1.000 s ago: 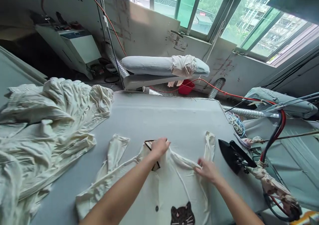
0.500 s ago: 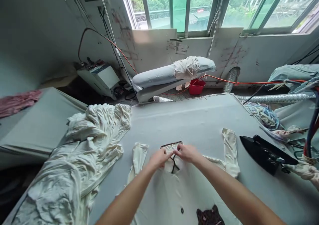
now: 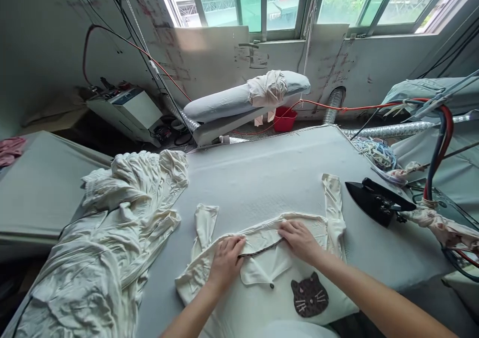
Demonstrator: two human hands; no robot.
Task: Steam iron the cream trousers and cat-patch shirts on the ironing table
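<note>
A cream shirt (image 3: 262,298) lies on the padded table, its sleeves spread to both sides. It has a collar, a dark trim line (image 3: 262,249), a small dark button (image 3: 272,286) and a dark cat-face patch (image 3: 310,294). My left hand (image 3: 225,260) rests on the fabric at the left end of the trim, fingers lying over the cloth. At the trim's other end, my right hand (image 3: 300,239) lies flat with its fingers extended. The shirt's upper part is folded over toward me, with the collar flap hanging below the trim. My palms hide some of the cloth.
A black iron (image 3: 379,202) stands on the table (image 3: 254,178) to the right, with hoses (image 3: 437,153) behind it. Crumpled cream cloth (image 3: 112,238) is heaped on the left. Beyond the far edge are a padded sleeve board (image 3: 220,101) and a red bucket (image 3: 285,119).
My hands have let go of their close pinch at the collar and moved apart. The shirt's top is now folded toward me, and the cat patch shows fully. The camera view has shifted.
</note>
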